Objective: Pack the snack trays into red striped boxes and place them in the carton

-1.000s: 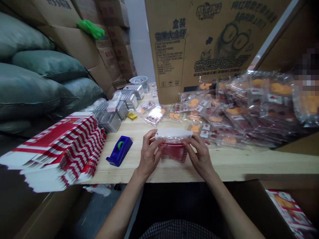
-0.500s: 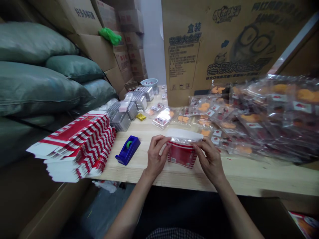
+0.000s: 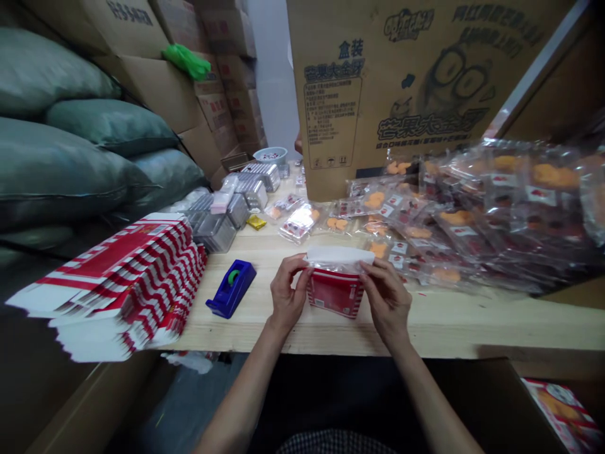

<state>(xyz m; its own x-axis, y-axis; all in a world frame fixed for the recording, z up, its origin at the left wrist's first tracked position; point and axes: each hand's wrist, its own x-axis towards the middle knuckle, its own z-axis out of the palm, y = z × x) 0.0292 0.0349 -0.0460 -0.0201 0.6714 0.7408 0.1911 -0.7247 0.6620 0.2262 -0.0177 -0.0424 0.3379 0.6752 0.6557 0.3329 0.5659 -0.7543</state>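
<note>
Head view: the left hand [image 3: 289,291] and right hand [image 3: 388,295] pinch the upper corners of a red-and-white carton [image 3: 334,294], thumbs and fingers nearly closed, near the front edge of the counter [image 3: 265,318]. Clear plastic [image 3: 338,267] shows below its upright white flap [image 3: 340,254]; trapped there, it could crease the flap. Uneven thumb pressure might buckle the walls.

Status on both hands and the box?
Left hand and right hand closed on opposite sides of red-and-white box. White flap up, clear plastic at its mouth. Tape dispenser off to the left, not in the way.
</note>
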